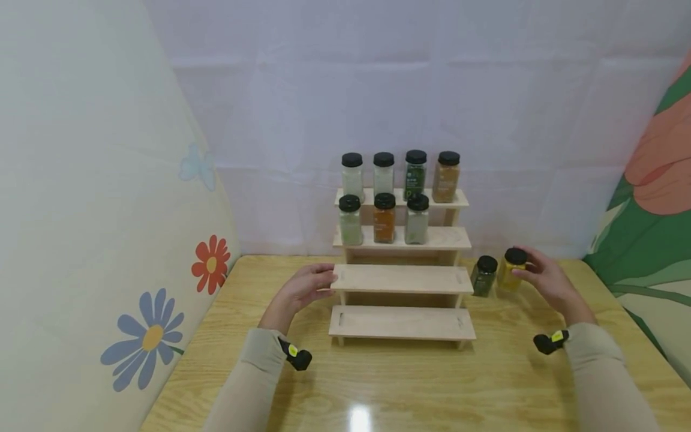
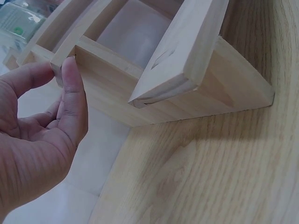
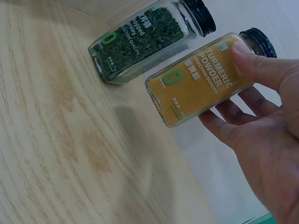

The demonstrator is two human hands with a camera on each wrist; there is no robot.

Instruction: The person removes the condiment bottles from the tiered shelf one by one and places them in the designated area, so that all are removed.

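My right hand [image 1: 547, 279] grips a jar of turmeric powder [image 3: 194, 79] with a black lid, thumb on the front and fingers behind. Its base appears slightly off the table. Beside it stands a jar of chopped parsley [image 3: 145, 42], also black-lidded. A four-step wooden spice rack [image 1: 402, 279] stands left of both jars. At the rack's left side, my left hand [image 1: 308, 285] pinches the end of a shelf board between thumb and finger, seen closely in the left wrist view, where the hand [image 2: 46, 121] is bent around that end.
The top step holds several spice jars, among them an orange-brown one [image 1: 446, 180]. On the second step stand three more, including a red-orange jar [image 1: 384, 221]. A white cloth [image 1: 324, 108] hangs behind the wooden table [image 1: 410, 384]; flower-patterned panels [image 1: 151, 336] flank it.
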